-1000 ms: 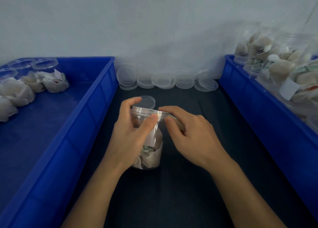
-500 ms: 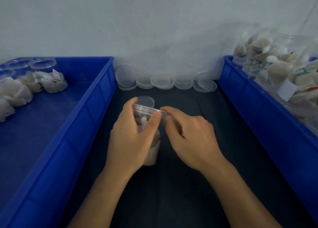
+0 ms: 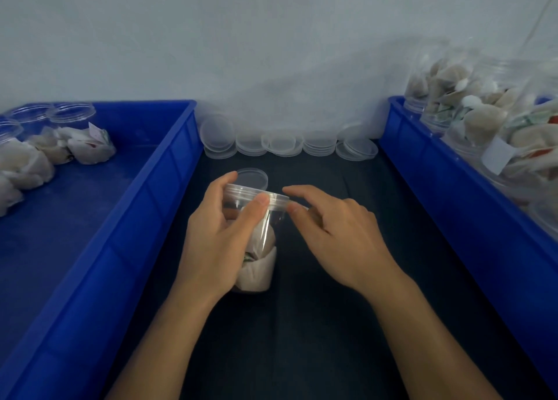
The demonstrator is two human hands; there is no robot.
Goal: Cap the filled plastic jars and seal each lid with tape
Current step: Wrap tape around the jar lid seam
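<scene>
A clear plastic jar (image 3: 262, 248) with white wrapped packets inside stands on the dark table between two bins. A clear lid (image 3: 256, 192) sits on its mouth. My left hand (image 3: 217, 242) grips the jar's upper part, with the thumb pressed on the lid's front rim. My right hand (image 3: 338, 236) is at the lid's right edge with thumb and forefinger close to the rim. Its curled fingers hold a small tan thing that looks like a tape roll (image 3: 314, 215), mostly hidden. Clear tape on the rim is hard to make out.
One loose lid (image 3: 253, 176) lies just behind the jar. Stacks of clear lids (image 3: 283, 143) line the wall. The blue bin on the left (image 3: 169, 170) holds open jars (image 3: 72, 112) and wrapped packets (image 3: 90, 146). The blue bin on the right (image 3: 422, 164) holds filled jars (image 3: 483, 118).
The jar has turned a little under my hands, showing other packets. My right forefinger now reaches out straighter over the lid. Both hands stay at the rim.
</scene>
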